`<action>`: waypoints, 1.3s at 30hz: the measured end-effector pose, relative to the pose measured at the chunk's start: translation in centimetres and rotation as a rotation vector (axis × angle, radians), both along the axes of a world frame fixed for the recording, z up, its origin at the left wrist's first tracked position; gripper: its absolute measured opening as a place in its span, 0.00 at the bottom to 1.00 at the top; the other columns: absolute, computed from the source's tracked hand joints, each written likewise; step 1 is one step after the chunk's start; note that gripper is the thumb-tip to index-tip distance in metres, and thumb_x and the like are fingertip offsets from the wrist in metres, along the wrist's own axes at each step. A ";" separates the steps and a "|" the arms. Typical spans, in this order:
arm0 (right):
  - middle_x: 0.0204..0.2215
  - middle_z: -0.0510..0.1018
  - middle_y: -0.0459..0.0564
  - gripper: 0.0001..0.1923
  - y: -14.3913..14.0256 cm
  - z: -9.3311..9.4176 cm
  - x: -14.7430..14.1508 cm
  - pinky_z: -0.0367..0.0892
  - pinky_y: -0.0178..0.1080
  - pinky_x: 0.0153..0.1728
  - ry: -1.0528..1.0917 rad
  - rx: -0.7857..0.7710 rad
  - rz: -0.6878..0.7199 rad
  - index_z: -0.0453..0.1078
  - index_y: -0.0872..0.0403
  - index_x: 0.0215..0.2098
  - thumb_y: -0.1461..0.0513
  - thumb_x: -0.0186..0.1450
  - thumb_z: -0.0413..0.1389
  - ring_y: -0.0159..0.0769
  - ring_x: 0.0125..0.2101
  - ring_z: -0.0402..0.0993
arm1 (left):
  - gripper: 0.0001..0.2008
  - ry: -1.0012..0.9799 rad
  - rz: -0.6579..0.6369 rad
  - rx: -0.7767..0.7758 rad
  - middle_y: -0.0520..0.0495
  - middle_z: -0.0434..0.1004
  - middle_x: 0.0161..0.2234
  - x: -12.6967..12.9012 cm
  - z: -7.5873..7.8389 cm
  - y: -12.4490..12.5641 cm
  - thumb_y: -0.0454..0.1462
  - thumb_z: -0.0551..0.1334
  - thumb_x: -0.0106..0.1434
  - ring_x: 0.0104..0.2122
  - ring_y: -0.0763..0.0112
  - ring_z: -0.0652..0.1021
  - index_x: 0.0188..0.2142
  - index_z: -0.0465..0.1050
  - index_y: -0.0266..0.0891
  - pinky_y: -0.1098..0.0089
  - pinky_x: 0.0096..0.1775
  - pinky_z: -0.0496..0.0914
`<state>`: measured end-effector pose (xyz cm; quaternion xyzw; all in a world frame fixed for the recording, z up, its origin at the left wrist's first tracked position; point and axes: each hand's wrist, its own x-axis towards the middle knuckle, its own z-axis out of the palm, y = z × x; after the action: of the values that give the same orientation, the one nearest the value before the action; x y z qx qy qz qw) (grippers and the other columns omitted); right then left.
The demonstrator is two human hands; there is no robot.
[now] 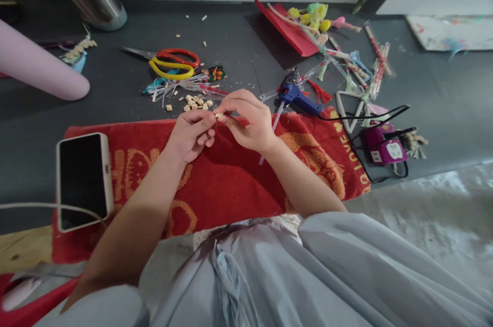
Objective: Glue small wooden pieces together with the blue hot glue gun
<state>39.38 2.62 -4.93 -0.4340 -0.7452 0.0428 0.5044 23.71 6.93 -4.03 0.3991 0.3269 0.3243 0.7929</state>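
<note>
Over the red towel [231, 183], my two hands meet fingertip to fingertip. Between them is a small pale cream piece [218, 115], too small to make out in detail. My left hand [192, 134] pinches it from the left with thumb and forefinger, the other fingers curled. From the right, my right hand [252, 119] holds it between thumb and fingertips. Just beyond my left hand lies a little heap of similar pale pieces [195, 103]. A blue glue gun [298, 98] with a clear glue stick lies right of my right hand.
Scissors [173, 62] with red and yellow handles lie behind the heap, beside white-and-teal strands [173, 85]. A phone [84, 178] rests on the towel's left end. Farther right are red card [287, 29], wrapped sticks [379, 68] and a purple plug block [383, 145] with black cord.
</note>
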 end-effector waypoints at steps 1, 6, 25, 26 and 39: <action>0.35 0.76 0.52 0.15 0.0 0.0 0.0 0.72 0.44 0.46 -0.001 -0.005 -0.004 0.71 0.55 0.40 0.54 0.72 0.48 0.35 0.41 0.73 | 0.15 -0.003 -0.004 -0.005 0.56 0.67 0.13 0.0 0.1 0.0 0.40 0.76 0.44 0.09 0.87 0.59 0.21 0.72 0.36 0.82 0.12 0.58; 0.37 0.74 0.51 0.16 -0.1 0.2 -0.2 0.73 0.45 0.45 -0.016 -0.046 -0.031 0.73 0.53 0.42 0.53 0.72 0.48 0.35 0.40 0.73 | 0.16 -0.024 -0.064 -0.059 0.57 0.68 0.15 -0.1 0.6 -0.2 0.42 0.75 0.45 0.09 0.86 0.59 0.23 0.72 0.37 0.81 0.11 0.58; 0.39 0.72 0.51 0.13 -0.8 0.7 -1.0 0.71 0.46 0.47 -0.042 0.021 0.015 0.71 0.53 0.43 0.55 0.71 0.49 0.35 0.43 0.71 | 0.15 -0.252 -0.236 0.011 0.62 0.54 0.10 -0.9 -0.5 -0.2 0.44 0.74 0.49 0.08 0.88 0.51 0.26 0.73 0.38 0.83 0.10 0.54; 0.39 0.72 0.51 0.14 -0.9 0.7 -1.1 0.71 0.46 0.47 -0.042 0.022 0.019 0.71 0.53 0.43 0.54 0.72 0.48 0.35 0.43 0.71 | 0.14 -0.260 -0.238 0.023 0.63 0.53 0.10 -0.9 -0.7 -0.2 0.44 0.74 0.49 0.08 0.89 0.51 0.26 0.73 0.38 0.83 0.10 0.54; 0.37 0.71 0.50 0.12 -0.9 0.6 -1.4 0.72 0.46 0.45 -0.049 0.091 -0.012 0.71 0.54 0.43 0.56 0.72 0.49 0.35 0.41 0.71 | 0.12 -0.272 -0.178 0.100 0.65 0.45 0.10 -0.8 -0.6 -0.4 0.43 0.71 0.54 0.07 0.88 0.50 0.26 0.72 0.38 0.81 0.12 0.56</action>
<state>37.97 1.74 -4.35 -0.4159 -0.7560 -0.0046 0.5055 22.89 6.50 -4.63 0.4180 0.1633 0.3199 0.8344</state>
